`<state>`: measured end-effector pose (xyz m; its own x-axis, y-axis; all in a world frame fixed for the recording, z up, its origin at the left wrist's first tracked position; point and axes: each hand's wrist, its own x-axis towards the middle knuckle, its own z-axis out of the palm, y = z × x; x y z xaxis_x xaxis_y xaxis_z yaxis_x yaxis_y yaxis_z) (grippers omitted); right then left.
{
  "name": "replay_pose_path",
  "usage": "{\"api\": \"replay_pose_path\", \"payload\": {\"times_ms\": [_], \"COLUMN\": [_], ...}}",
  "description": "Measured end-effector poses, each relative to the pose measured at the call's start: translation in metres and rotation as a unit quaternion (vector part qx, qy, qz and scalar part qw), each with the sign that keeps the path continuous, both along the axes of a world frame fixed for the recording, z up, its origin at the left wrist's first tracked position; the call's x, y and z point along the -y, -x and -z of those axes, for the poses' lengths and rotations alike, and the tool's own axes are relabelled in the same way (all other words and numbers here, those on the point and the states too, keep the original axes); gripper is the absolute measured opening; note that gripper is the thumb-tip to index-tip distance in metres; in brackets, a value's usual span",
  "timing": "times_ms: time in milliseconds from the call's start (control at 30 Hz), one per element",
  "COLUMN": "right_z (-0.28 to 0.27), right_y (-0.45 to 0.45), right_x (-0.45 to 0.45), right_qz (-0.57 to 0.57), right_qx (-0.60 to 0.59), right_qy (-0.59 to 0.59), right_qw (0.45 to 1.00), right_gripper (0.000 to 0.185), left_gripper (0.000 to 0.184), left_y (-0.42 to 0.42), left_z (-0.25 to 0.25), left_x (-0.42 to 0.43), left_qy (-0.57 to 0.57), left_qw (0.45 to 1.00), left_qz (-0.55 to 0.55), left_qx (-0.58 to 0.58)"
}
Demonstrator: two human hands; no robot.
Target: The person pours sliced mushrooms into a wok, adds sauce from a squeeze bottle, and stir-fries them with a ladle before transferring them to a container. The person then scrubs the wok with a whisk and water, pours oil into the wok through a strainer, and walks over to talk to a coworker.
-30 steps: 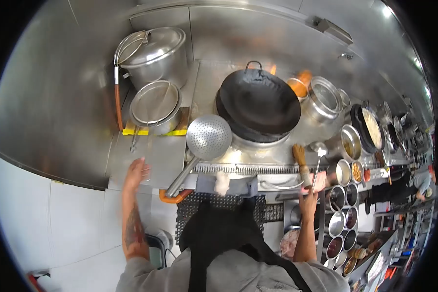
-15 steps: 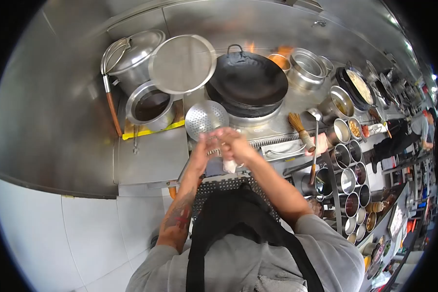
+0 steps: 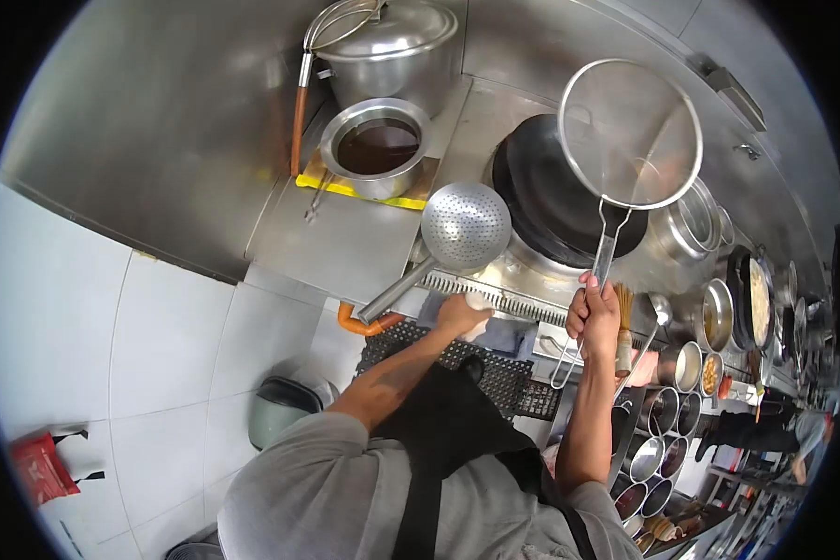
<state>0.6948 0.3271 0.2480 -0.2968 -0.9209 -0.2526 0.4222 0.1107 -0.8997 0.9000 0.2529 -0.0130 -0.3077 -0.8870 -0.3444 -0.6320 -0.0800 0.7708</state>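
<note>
My right hand (image 3: 595, 317) is closed around the metal handle of a round fine-mesh strainer (image 3: 630, 135). The strainer is held up above the right part of a black wok (image 3: 541, 191), which shows partly through the mesh. Down at the stove's front edge, my left hand (image 3: 459, 315) has its fingers closed on a white cloth (image 3: 479, 302). A grey-blue cloth (image 3: 509, 336) hangs just beside it. Between the left hand and the wok lies a perforated ladle (image 3: 467, 226), its handle pointing toward the front left.
A pot of dark liquid (image 3: 376, 149) stands on a yellow-edged board, before a lidded stockpot (image 3: 383, 56). A bamboo brush (image 3: 623, 327) and a ladle (image 3: 660, 308) lie at right, near several metal containers (image 3: 644, 457). Another person (image 3: 793, 434) stands far right.
My hands, close together before, are now apart: the right is up with the strainer, the left lower on the cloth. The strainer moved from beside the pot to the wok's right. My view shifted.
</note>
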Motion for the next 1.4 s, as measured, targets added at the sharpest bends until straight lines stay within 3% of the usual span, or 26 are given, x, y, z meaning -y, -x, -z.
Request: {"api": "replay_pose_path", "payload": {"times_ms": [33,67,100,167,233,367,433,467,533,567,633,667,733,800,867,900,1000,1100,1400], "right_z": [0.007,0.009,0.009,0.016,0.017,0.028,0.039,0.045,0.044,0.039,0.023,0.019,0.017,0.014,0.01,0.012,0.006,0.008,0.014], "right_y": [0.002,0.001,-0.004,-0.015,-0.03,-0.036,-0.04,-0.042,-0.049,-0.056,-0.072,-0.071,-0.07,-0.069,-0.067,-0.064,-0.057,-0.047,-0.01], "right_x": [0.003,0.008,0.013,0.027,0.05,0.12,0.155,0.169,0.193,0.198,0.202,0.202,0.199,0.195,0.19,0.187,0.179,0.171,0.127], "right_qz": [0.009,0.01,-0.015,-0.053,-0.052,-0.052,-0.069,-0.091,-0.103,-0.137,-0.178,-0.167,-0.204,-0.188,-0.169,-0.17,-0.17,-0.162,-0.118], "right_qx": [-0.062,-0.058,-0.144,-0.263,-0.288,-0.305,-0.34,-0.37,-0.371,-0.354,-0.301,-0.297,-0.221,-0.195,-0.096,-0.086,-0.079,-0.079,-0.1], "right_qy": [-0.04,-0.041,-0.071,-0.077,-0.076,-0.155,-0.181,-0.2,-0.238,-0.255,-0.278,-0.279,-0.244,-0.232,-0.214,-0.21,-0.189,-0.171,-0.134], "right_qw": [0.997,0.997,0.987,0.96,0.953,0.938,0.92,0.903,0.892,0.889,0.895,0.898,0.922,0.934,0.957,0.959,0.964,0.969,0.979], "right_gripper": [0.026,0.026,0.027,0.029,0.027,0.024,0.026,0.029,0.033,0.033,0.035,0.035,0.037,0.036,0.034,0.033,0.033,0.032,0.032], "left_gripper": [0.046,0.026,0.028,0.032,0.031,0.039,0.042,0.042,0.047,0.047,0.045,0.045,0.039,0.032,0.03,0.026,0.025,0.026,0.025], "left_y": [-0.012,-0.022,-0.045,-0.11,-0.175,-0.277,-0.303,-0.305,-0.3,-0.295,-0.277,-0.274,-0.277,-0.267,-0.255,-0.255,-0.235,-0.222,-0.151], "left_z": [-0.048,-0.035,-0.071,-0.104,-0.134,-0.114,-0.113,-0.106,-0.09,-0.088,-0.095,-0.088,-0.07,-0.094,-0.107,-0.088,-0.124,-0.131,-0.153], "left_x": [-0.001,0.004,0.011,0.048,0.097,0.228,0.29,0.321,0.369,0.374,0.392,0.395,0.381,0.376,0.373,0.387,0.376,0.375,0.376], "left_qy": [-0.174,-0.23,-0.33,-0.355,-0.325,-0.273,-0.291,-0.3,-0.201,-0.21,-0.112,-0.111,0.022,0.004,0.03,0.066,0.05,0.01,0.047], "left_qw": [0.959,0.878,0.764,0.698,0.7,0.712,0.789,0.787,0.903,0.905,0.958,0.961,0.938,0.938,0.937,0.926,0.927,0.928,0.926], "left_qz": [-0.07,-0.13,-0.155,-0.15,-0.236,-0.32,-0.254,-0.251,-0.245,-0.236,-0.244,-0.233,-0.245,-0.219,-0.209,-0.185,-0.216,-0.206,-0.165], "left_qx": [-0.21,-0.4,-0.532,-0.604,-0.591,-0.563,-0.478,-0.478,-0.291,-0.287,-0.103,-0.101,-0.244,-0.268,-0.277,-0.322,-0.303,-0.309,-0.335]}}
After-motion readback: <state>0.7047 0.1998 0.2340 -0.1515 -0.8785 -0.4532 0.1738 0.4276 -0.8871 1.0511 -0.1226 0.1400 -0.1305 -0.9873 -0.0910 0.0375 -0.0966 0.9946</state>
